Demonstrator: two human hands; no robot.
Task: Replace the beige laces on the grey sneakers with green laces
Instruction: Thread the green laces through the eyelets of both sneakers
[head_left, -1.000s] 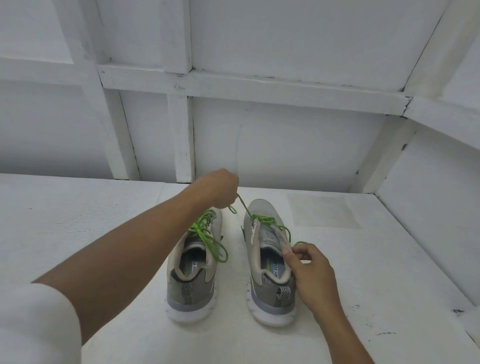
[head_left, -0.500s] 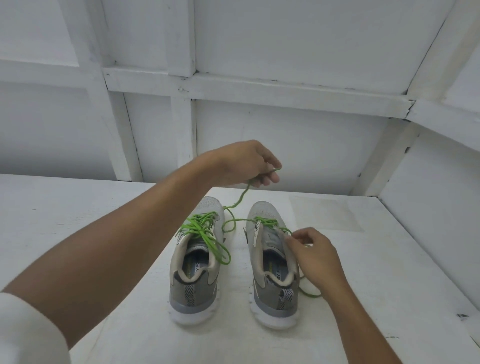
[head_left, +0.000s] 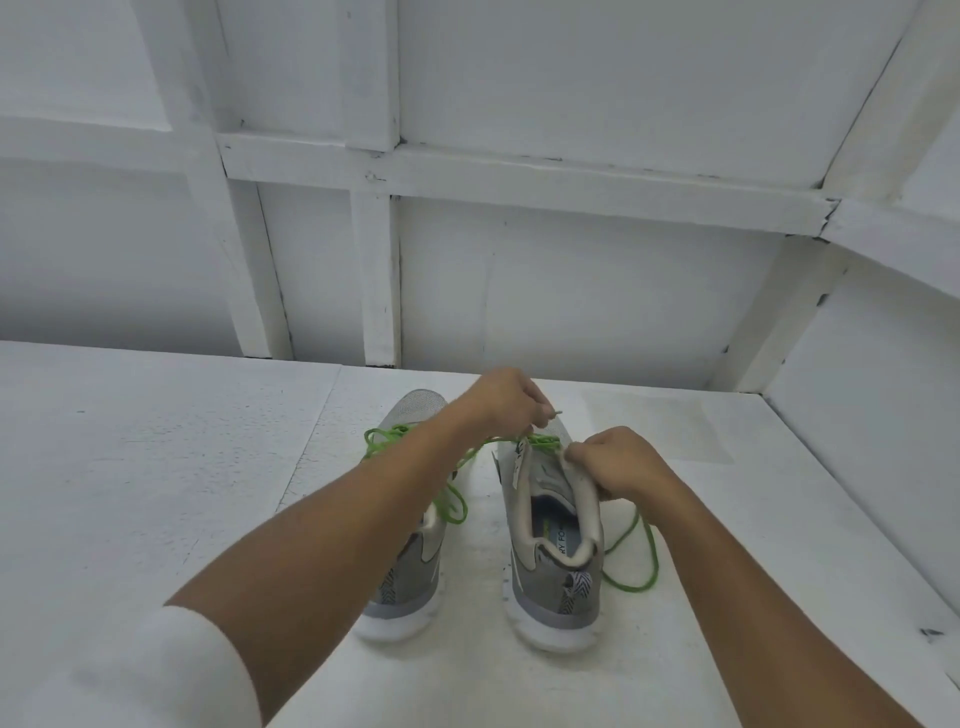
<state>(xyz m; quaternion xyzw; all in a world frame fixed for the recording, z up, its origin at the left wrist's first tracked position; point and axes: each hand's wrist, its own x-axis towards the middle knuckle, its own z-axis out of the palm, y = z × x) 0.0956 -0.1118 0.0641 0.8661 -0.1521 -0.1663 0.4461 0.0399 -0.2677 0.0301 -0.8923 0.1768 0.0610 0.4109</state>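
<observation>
A pair of grey, white-soled shoes is set side by side on the white table (head_left: 156, 467), heels toward the camera. The right sneaker (head_left: 550, 571) is crossed near the front by a green lace (head_left: 543, 441); a slack loop is left on the table beside it. One lace tip is pinched by the left hand (head_left: 506, 397), and the shoe's upper edge is gripped by the right hand (head_left: 618, 460). The left sneaker (head_left: 415, 582) is largely covered by the forearm, with loops of a second green lace (head_left: 370, 442) showing. The eyelets cannot be made out.
</observation>
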